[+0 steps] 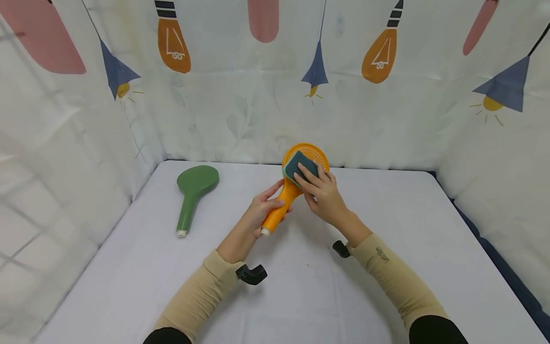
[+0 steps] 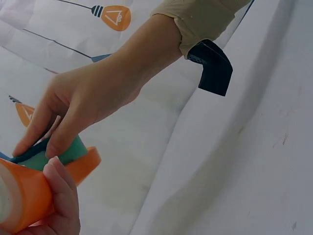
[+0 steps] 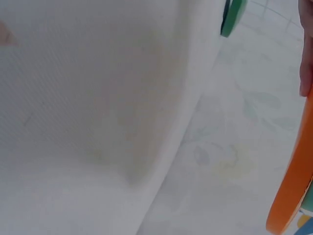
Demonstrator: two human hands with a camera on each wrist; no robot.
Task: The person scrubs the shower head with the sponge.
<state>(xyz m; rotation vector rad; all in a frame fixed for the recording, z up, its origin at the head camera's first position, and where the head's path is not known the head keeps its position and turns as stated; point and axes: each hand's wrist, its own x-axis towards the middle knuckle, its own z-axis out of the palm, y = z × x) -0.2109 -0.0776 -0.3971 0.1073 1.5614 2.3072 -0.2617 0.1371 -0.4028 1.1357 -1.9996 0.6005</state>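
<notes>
In the head view my left hand (image 1: 259, 212) grips an orange shower head (image 1: 275, 219) by its handle, holding it tilted above the table with its perforated face up. My right hand (image 1: 325, 195) holds a sponge (image 1: 297, 166) flat against that face, covering part of the holes. The sponge has a dark scouring side and a light green body (image 2: 74, 150), seen in the left wrist view between thumb and fingers. Only the orange rim (image 3: 289, 183) and a bit of the left fingers show in the right wrist view. A green shower head (image 1: 196, 183) lies left of both hands.
A white-covered table (image 1: 301, 291) spreads under the hands. White curtains (image 1: 240, 110) printed with lamps and bulbs hang behind it and along both sides. A black wrist camera mount (image 1: 251, 274) juts from the left sleeve, another (image 1: 341, 249) from the right.
</notes>
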